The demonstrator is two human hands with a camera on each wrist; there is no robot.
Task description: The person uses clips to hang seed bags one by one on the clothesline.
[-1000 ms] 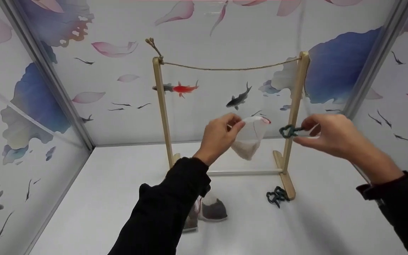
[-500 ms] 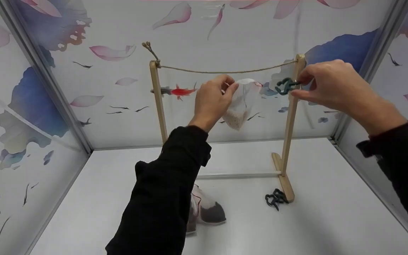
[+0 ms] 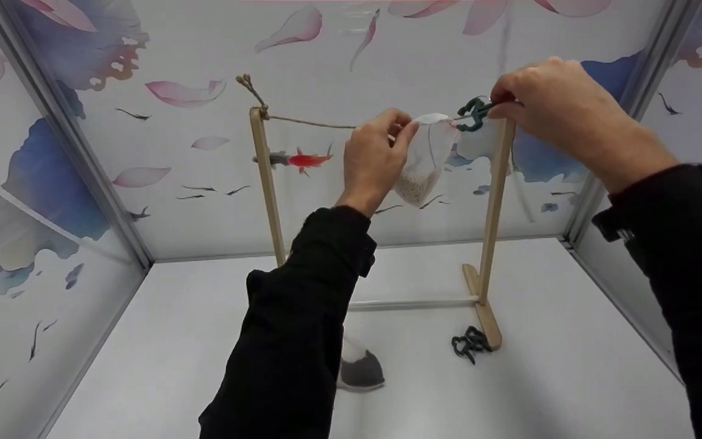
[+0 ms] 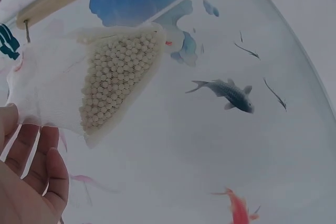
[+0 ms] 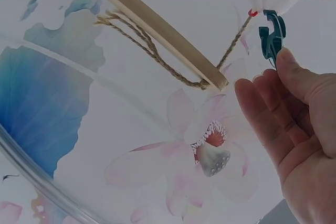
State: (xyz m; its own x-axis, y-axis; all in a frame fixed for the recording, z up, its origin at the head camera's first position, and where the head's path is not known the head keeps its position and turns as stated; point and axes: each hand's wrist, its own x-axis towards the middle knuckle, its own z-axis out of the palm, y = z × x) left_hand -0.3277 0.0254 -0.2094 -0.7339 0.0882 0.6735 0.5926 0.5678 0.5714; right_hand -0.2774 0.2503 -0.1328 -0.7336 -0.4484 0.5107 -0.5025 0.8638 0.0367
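My left hand (image 3: 378, 155) pinches the top edge of a sheer white mesh bag (image 3: 427, 149), which hangs at the level of the twine line (image 3: 309, 122). Small round white beads (image 4: 118, 77) fill the bag's bottom, as the left wrist view shows. A dark green plastic clip (image 3: 476, 114) is pinched by the handles between thumb and fingers of my right hand (image 3: 561, 113). Its jaws point left, close to the bag's upper right corner, where a bit of red cord (image 5: 253, 12) shows beside the twine. The left hand covers the middle of the line.
Two wooden posts (image 3: 267, 183) carry the twine, joined low down by a white crossbar (image 3: 415, 303). Several dark green clips (image 3: 470, 343) lie by the right foot (image 3: 490, 326). A bag with dark contents (image 3: 362, 369) sits on the white table (image 3: 424, 378), partly behind the left sleeve. Printed panels surround it.
Both hands have risen from below the line to its height, bringing the bead bag and the clip up. The clip has come closer to the bag's corner.
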